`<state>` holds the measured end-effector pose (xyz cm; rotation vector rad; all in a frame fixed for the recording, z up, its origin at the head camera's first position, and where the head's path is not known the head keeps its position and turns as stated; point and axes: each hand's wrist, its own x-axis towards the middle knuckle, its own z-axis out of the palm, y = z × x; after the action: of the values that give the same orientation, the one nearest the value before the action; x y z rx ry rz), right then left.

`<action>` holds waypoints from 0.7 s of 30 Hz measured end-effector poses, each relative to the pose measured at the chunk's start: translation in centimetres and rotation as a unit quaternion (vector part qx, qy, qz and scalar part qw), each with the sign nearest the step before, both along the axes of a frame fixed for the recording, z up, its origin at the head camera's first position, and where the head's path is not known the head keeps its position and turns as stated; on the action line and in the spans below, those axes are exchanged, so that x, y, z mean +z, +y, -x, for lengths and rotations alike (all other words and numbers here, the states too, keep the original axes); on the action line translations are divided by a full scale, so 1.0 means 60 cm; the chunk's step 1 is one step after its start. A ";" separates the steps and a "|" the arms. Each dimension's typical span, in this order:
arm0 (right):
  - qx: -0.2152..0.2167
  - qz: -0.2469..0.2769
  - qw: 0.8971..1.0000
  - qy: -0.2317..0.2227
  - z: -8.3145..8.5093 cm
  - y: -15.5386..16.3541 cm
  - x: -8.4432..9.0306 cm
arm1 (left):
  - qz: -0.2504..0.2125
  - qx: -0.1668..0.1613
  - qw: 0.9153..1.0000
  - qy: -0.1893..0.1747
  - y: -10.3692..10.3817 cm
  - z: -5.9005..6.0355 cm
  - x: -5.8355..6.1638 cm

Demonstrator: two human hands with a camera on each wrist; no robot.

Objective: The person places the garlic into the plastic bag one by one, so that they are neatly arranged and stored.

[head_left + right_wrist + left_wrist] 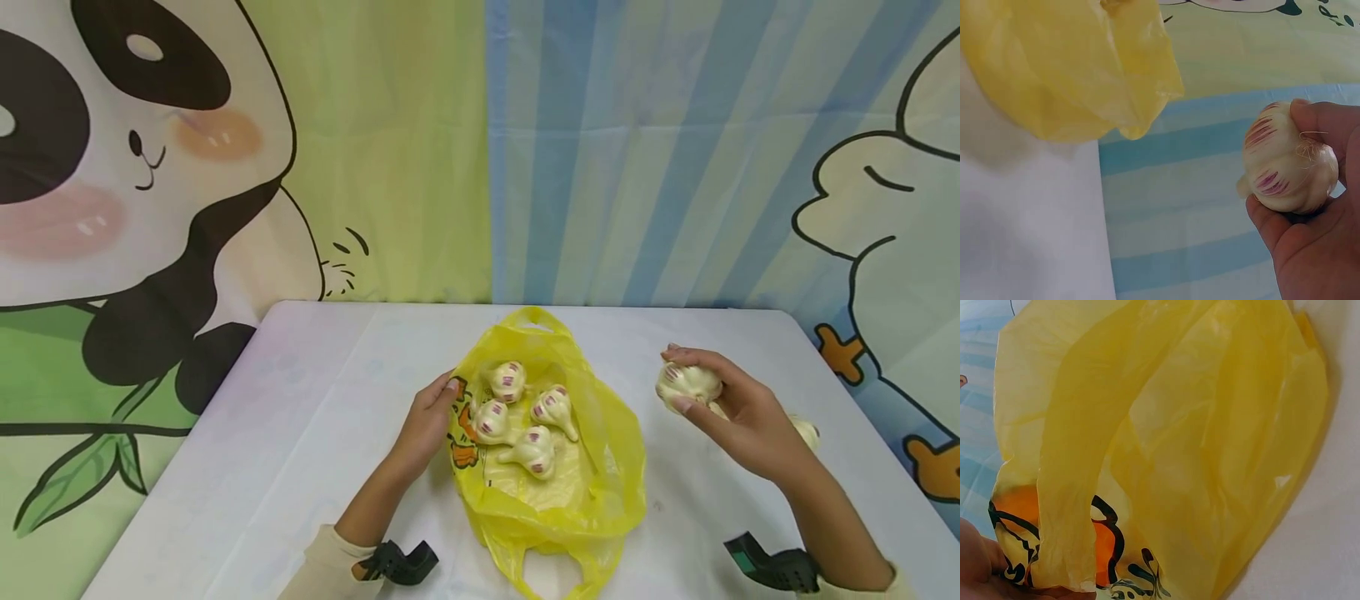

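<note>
A yellow plastic bag (611, 450) lies spread with its mouth facing up, and several garlic bulbs (534, 452) sit inside it. My left hand (426, 427) pinches the bag's left edge, beside the orange and black print; the left wrist view shows the bag's side (1210, 462) close up. To the right of the bag, my right hand (738, 415) holds one garlic bulb (1285, 159) between thumb and fingers, above the table. This bulb is cream with purple streaks and has fine roots at its base. Another garlic bulb (806, 431) shows behind the right hand, partly hidden by it.
The white table (315, 433) carries the bag in its middle. One bag handle (536, 318) points to the back, the others hang toward the front edge. Behind the table stands a cloth backdrop (637, 150) with stripes and cartoon animals.
</note>
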<state>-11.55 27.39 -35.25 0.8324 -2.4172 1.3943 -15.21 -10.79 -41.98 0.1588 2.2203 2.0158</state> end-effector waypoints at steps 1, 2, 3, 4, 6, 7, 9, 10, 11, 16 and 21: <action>0.004 0.000 1.000 -0.001 0.003 -0.004 0.002 | -0.001 0.000 1.000 -0.001 0.000 0.000 0.000; 0.009 0.000 1.000 0.000 0.006 -0.008 0.005 | 0.000 0.001 1.000 -0.002 0.000 0.000 0.000; 0.012 0.002 1.000 -0.001 0.008 -0.011 0.006 | 0.000 0.002 1.000 -0.003 0.000 0.000 0.000; 0.015 0.002 1.000 -0.003 0.011 -0.015 0.008 | 0.000 0.002 1.000 -0.003 0.000 0.000 0.000; 0.022 0.005 1.000 -0.008 0.017 -0.023 0.010 | 0.001 0.000 1.000 -0.003 0.000 0.000 0.000; 0.026 0.005 1.000 -0.011 0.020 -0.027 0.011 | 0.002 0.000 1.000 -0.003 0.000 0.000 0.000; 0.038 0.005 0.999 -0.014 0.028 -0.036 0.012 | 0.004 -0.002 1.000 -0.002 0.001 0.001 -0.001; 0.045 0.005 0.999 -0.015 0.033 -0.040 0.013 | 0.005 -0.002 1.000 -0.002 0.001 0.001 -0.001; 0.051 0.004 0.999 -0.015 0.038 -0.045 0.014 | 0.007 -0.002 1.000 -0.002 0.001 0.002 -0.001; 0.081 -0.003 0.997 -0.021 0.061 -0.069 0.020 | 0.010 0.000 1.000 0.000 0.001 0.002 -0.002; 0.103 -0.011 0.994 -0.036 0.075 -0.094 0.023 | 0.008 -0.001 1.000 0.005 0.000 0.002 -0.004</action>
<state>-16.08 21.73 -33.85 1.0831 -2.4627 1.4943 -15.32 -10.76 -42.22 0.1688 2.2395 2.0010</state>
